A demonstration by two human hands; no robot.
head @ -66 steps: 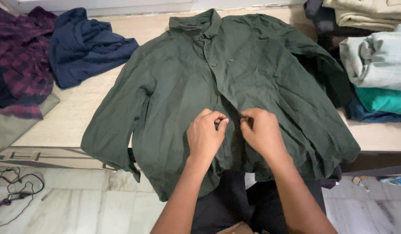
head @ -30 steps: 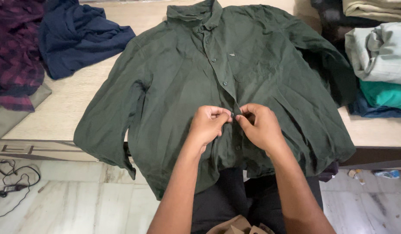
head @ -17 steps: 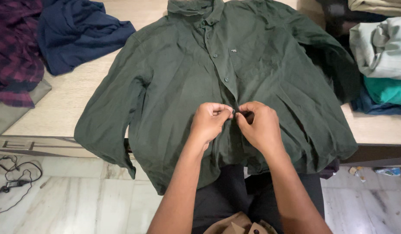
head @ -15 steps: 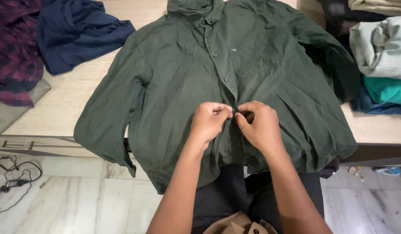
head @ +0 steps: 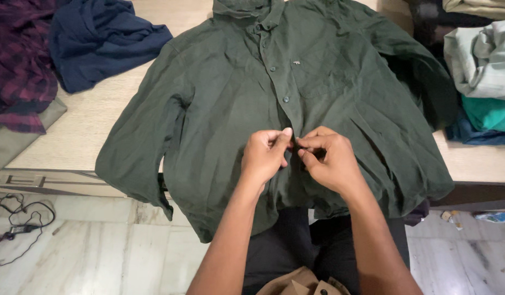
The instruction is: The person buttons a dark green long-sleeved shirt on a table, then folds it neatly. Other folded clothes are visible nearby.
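Note:
A dark green long-sleeved shirt (head: 225, 109) lies face up on a pale wooden bed surface (head: 99, 120), its collar at the top and its hem hanging over the near edge. My left hand (head: 266, 155) and my right hand (head: 328, 159) meet at the button strip in the lower middle of the shirt. Both pinch the fabric edges together with thumb and fingers. Above my hands the strip is buttoned up the front. The button under my fingers is hidden.
A crumpled navy garment (head: 102, 41) and a purple checked one (head: 18, 60) lie at the far left. A stack of folded clothes, pale green (head: 482, 60) and teal (head: 490, 112), sits at the right. A black cable (head: 15, 226) lies on the marble floor.
The view has crept forward, so the shirt sits higher in the frame. My hands have stayed pinched at the same spot on the button strip.

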